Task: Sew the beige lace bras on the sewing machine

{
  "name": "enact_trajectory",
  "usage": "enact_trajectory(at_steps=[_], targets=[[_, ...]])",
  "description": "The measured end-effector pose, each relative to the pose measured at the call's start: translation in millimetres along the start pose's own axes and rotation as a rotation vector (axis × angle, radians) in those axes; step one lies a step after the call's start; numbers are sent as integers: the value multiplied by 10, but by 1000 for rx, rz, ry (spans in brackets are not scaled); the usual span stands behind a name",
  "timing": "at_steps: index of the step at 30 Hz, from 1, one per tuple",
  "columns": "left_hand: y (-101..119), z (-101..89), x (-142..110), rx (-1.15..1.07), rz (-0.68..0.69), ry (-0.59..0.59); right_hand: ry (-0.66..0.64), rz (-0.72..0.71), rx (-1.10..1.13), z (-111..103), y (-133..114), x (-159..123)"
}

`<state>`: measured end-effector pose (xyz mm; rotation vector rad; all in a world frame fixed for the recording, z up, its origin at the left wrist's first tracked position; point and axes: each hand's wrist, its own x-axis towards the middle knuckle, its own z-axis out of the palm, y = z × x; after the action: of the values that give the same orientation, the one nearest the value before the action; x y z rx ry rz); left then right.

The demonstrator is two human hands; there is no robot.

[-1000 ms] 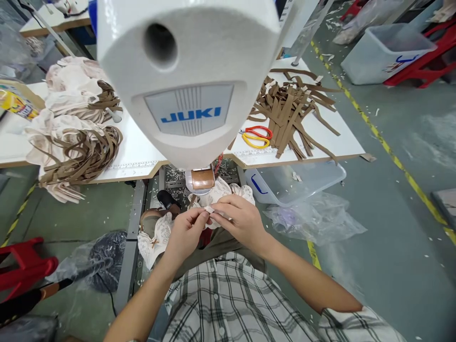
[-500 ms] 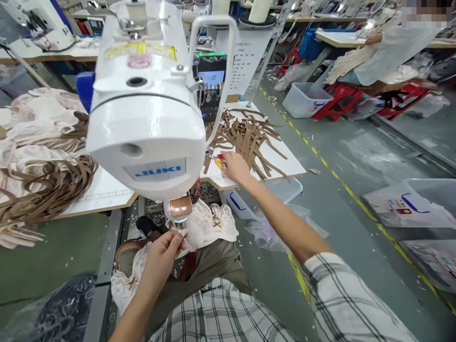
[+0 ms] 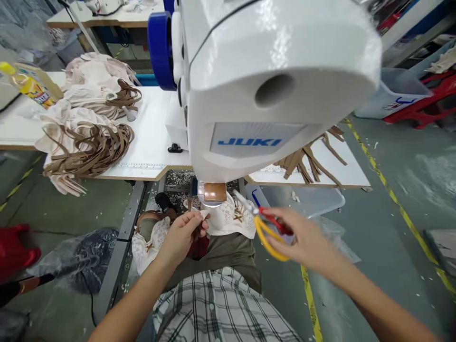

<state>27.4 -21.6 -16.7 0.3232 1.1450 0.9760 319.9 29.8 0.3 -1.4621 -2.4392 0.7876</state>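
Note:
My right hand [image 3: 302,237] holds scissors [image 3: 272,230] with red and yellow handles, the blades pointing up and left toward the machine. Fingers of my left hand [image 3: 187,232] pinch the edge of a cream lace bra [image 3: 230,221] just below the sewing head. Its other cup [image 3: 154,240] hangs over my lap on the left, and small brown bows sit on the lace. Above both hands looms a white JUKI sewing machine [image 3: 278,109] with a copper-coloured plate [image 3: 214,192] at its working end. The needle area is hidden behind that plate.
Bras with brown straps [image 3: 89,147] lie piled on the left table, near a yellow bottle [image 3: 30,88]. Cut brown strips [image 3: 313,159] lie on the right tabletop. A clear plastic bin [image 3: 320,199] stands beneath it. A blue handwheel [image 3: 162,50] juts from the machine.
My right hand has picked up the scissors from the right tabletop and brought them down beside the bra. The view has shifted closer to the machine. My left hand still pinches the bra.

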Motion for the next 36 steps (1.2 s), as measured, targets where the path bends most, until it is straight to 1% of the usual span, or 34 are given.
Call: enact_trajectory(at_steps=[2,3,5,10,14,16,19,22,25,28,31,34,36], targets=[[10,21,1,30,-2,1,-70,-101,8,102,-220,-206],[9,29,2,53,3,0,-79,-138,-3,152,-302,-253],[-5,40,5,97,14,-4,-63,-182,-30,240,-404,-258],[-44,43,-6,206,41,-41,-50,-221,-43,361,-446,-88],[-35,21,-23,254,61,-43,-66,-254,-10,388,-429,-59],[-25,-1,-26,231,35,-49,-80,-244,31,386,-412,-91],[-18,-42,-19,186,4,-52,-88,-158,116,374,-390,-152],[-28,-76,-7,126,15,-12,-70,-74,182,372,-393,-191],[-54,-92,1,109,44,18,-92,-62,226,400,-432,-189],[-78,-84,-4,194,98,26,-113,-69,256,455,-492,-145],[-76,-67,-24,371,153,50,-133,-63,267,511,-537,-71],[-54,-58,-46,517,174,69,-139,-59,272,533,-544,7],[-46,-60,-54,550,184,77,-142,-57,277,529,-533,43]])
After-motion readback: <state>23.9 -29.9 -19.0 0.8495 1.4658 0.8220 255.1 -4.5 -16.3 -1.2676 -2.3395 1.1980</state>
